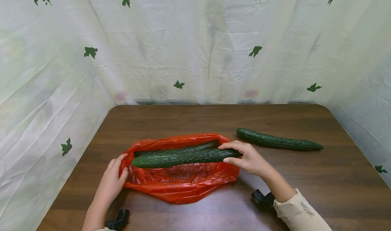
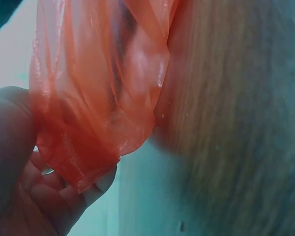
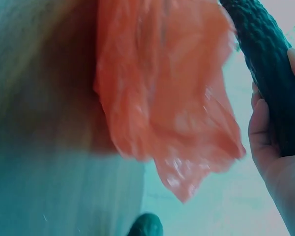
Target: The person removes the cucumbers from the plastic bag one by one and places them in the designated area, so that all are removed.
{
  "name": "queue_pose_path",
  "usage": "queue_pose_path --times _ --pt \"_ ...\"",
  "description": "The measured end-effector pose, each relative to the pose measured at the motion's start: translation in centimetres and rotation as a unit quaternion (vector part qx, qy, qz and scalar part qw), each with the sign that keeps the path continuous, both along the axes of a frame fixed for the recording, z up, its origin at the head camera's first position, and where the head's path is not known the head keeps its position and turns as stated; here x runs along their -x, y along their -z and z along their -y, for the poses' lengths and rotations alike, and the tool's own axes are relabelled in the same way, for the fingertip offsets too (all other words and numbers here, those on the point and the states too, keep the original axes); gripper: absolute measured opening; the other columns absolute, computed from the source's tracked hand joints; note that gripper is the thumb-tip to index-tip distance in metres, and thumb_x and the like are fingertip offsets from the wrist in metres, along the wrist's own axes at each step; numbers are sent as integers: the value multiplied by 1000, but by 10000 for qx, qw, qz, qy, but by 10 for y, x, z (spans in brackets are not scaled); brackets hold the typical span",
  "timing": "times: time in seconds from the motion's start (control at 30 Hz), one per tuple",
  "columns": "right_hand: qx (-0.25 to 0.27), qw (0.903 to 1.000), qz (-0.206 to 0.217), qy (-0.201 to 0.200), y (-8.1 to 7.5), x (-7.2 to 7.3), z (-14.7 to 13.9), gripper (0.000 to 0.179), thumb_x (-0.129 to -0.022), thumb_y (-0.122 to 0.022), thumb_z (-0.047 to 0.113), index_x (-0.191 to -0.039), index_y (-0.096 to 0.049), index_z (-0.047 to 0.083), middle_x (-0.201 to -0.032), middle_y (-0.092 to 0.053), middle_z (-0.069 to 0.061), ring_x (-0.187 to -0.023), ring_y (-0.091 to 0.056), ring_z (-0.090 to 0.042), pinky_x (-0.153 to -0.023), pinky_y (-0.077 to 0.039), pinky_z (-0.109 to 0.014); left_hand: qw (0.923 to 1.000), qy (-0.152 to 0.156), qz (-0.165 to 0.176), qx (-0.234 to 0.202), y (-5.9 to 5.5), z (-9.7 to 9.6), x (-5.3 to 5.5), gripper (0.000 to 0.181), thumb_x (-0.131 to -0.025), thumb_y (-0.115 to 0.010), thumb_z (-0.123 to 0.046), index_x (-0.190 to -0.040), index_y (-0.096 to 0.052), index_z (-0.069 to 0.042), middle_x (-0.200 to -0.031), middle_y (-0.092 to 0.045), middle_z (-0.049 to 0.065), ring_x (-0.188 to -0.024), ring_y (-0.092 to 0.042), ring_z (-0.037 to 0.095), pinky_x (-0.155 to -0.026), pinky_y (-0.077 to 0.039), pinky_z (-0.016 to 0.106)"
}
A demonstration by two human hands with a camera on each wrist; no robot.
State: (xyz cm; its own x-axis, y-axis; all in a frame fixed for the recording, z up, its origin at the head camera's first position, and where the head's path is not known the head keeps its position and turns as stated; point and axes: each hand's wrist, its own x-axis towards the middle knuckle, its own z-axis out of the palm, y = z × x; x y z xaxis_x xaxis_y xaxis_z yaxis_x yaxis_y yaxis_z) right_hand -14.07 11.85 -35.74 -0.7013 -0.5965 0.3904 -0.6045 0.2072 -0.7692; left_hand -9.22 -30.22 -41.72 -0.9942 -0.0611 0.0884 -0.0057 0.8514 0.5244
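Observation:
A red plastic bag lies on the table with its mouth spread wide. My left hand pinches the bag's left rim between thumb and fingers; the left wrist view shows the thin red film in that grip. My right hand grips the right end of a long green cucumber, held lengthwise over the bag's opening. In the right wrist view the thumb and fingers wrap the bumpy cucumber beside the bag. Behind it, a second cucumber lies inside the bag, partly hidden.
Another cucumber lies on the brown wooden table, right of the bag and farther back. A pale curtain with green leaf and bird shapes hangs behind the table and along both sides.

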Motion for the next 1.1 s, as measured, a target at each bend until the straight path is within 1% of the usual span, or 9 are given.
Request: queue_pose_path --times 0.13,0.23,0.3,0.37,0.57,0.8,0.87,0.93,1.1 --pt "168 9998 -138 47 -3 -1 -12 34 -74 -66 -8 -107 -59 -6 -104 -60 -15 -91 -54 -18 -73 -48 -27 10000 1 -44 3 1 0 1 48 -86 -49 -3 -132 -35 2 -113 -42 22 -100 -47 38 -83 -41 56" --pt "155 9997 -129 164 -3 -3 -21 35 -74 -65 -9 -108 -58 -5 -106 -60 -15 -95 -53 -16 -77 -46 -23 10000 5 -60 4 1 0 1 48 -86 -49 -3 -132 -35 2 -113 -43 22 -99 -47 37 -83 -41 56" --pt "139 9994 -227 235 -3 -4 -28 36 -74 -65 -9 -109 -58 -6 -107 -59 -15 -99 -52 -16 -82 -44 -21 10000 -1 -64 6 1 0 1 48 -86 -49 -2 -132 -36 2 -112 -43 22 -98 -48 37 -83 -41 56" --pt "133 9990 -309 306 1 -4 -36 38 -73 -65 -10 -110 -57 -6 -108 -59 -15 -102 -52 -16 -86 -42 -20 10000 8 -24 -20 0 -1 1 48 -86 -49 -3 -132 -35 2 -113 -42 22 -98 -47 37 -83 -41 56" --pt "58 9971 -448 606 13 -1 -66 43 -73 -66 -9 -114 -58 1 -111 -59 -9 -107 -50 -12 -87 -40 -18 10000 34 13 -63 0 -1 2 49 -86 -50 -3 -132 -34 2 -116 -41 23 -102 -46 39 -84 -40 56" --pt "-84 9930 -528 1055 6 -10 -98 47 -71 -67 -11 -115 -59 4 -110 -59 -7 -106 -50 -11 -88 -39 -17 10000 -17 32 -60 1 0 1 49 -86 -49 -3 -133 -34 2 -116 -41 23 -103 -45 40 -83 -40 57" --pt "-104 9906 -608 1221 4 -14 -106 48 -69 -68 -13 -113 -59 3 -110 -60 -6 -105 -51 -11 -86 -40 -16 10000 -14 18 -59 1 0 1 49 -86 -49 -3 -133 -34 2 -115 -41 23 -102 -46 39 -83 -40 57" --pt "-99 9881 -726 1355 1 -18 -115 50 -67 -68 -16 -112 -60 1 -109 -60 -7 -102 -51 -10 -81 -41 -15 10000 -3 -4 -53 1 0 1 49 -86 -49 -3 -132 -34 2 -115 -42 23 -102 -46 39 -84 -40 57" --pt "120 9831 -1097 1461 -1 -25 -135 53 -60 -66 -24 -110 -58 -8 -107 -59 -14 -97 -53 -12 -68 -43 -15 10000 26 3 -53 2 0 0 49 -86 -50 -4 -132 -34 2 -116 -42 24 -103 -45 40 -85 -39 57"
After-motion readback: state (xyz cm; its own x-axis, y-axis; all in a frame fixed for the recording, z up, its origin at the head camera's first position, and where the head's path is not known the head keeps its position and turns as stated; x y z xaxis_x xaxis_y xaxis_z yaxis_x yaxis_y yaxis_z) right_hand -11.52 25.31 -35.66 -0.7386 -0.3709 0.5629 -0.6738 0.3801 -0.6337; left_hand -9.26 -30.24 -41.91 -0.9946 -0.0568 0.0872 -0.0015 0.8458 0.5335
